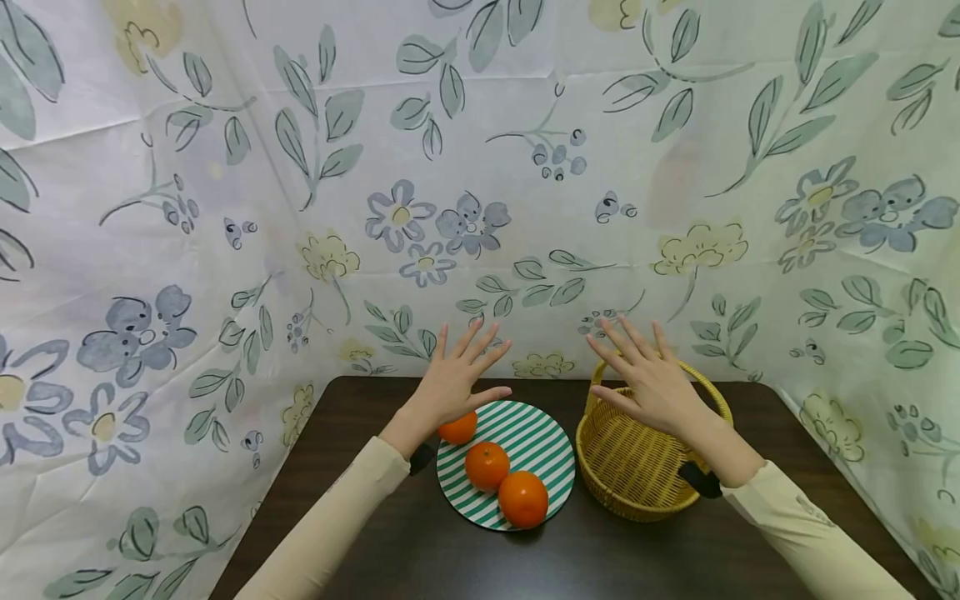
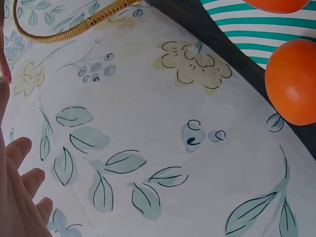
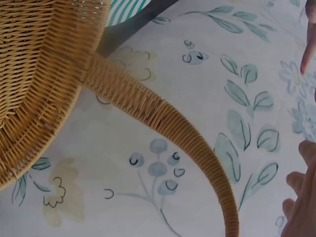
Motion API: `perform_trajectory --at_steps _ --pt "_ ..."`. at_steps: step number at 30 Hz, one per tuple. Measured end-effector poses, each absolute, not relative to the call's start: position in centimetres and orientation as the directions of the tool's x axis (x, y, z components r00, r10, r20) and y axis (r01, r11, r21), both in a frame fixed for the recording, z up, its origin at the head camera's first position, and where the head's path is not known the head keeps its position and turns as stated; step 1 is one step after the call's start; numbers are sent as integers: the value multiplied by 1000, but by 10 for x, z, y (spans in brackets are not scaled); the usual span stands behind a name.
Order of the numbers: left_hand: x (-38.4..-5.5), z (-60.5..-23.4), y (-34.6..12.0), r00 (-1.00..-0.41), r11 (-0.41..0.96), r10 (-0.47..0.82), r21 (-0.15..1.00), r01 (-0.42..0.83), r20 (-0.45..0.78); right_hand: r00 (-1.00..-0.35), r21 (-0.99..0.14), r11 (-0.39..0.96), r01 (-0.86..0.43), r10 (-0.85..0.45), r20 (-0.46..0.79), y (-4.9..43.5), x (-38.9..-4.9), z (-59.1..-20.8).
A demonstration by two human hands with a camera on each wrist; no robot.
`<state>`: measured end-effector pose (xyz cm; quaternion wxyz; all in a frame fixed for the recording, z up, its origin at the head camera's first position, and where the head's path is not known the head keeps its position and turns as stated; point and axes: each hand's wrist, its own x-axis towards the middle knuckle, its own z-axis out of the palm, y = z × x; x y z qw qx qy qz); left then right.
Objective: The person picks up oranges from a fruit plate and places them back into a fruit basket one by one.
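Observation:
My left hand (image 1: 455, 385) is raised with its fingers spread straight, above the back left of a round green-and-white striped plate (image 1: 551, 450). It holds nothing. On the plate lie three oranges: one in front (image 1: 523, 500), one in the middle (image 1: 487, 466) and one at the back left (image 1: 459, 427), partly hidden by the hand and wrist. My right hand (image 1: 651, 385), also spread and holding nothing, hovers over a yellow wicker basket (image 1: 633, 467). Its arm hides part of the basket. In the right wrist view, the basket's handle (image 3: 187, 133) arches up from the rim.
Plate and basket stand side by side on a dark brown table (image 1: 360, 500). A white cloth (image 1: 480, 208) with printed flowers and leaves hangs behind the table and along both sides. Each wrist wears a black band (image 1: 697, 479).

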<state>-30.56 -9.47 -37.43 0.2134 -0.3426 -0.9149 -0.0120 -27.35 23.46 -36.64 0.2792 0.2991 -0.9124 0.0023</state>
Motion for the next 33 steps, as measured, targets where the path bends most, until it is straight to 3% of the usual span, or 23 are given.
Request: perform_trajectory --at_steps 16,33 --pt "-306 -384 -102 -664 765 599 -76 639 448 -694 102 851 -516 -484 533 251 -267 -371" --pt "-310 -412 -119 -719 796 525 37 604 455 -686 59 879 -474 -410 601 273 -256 -379"
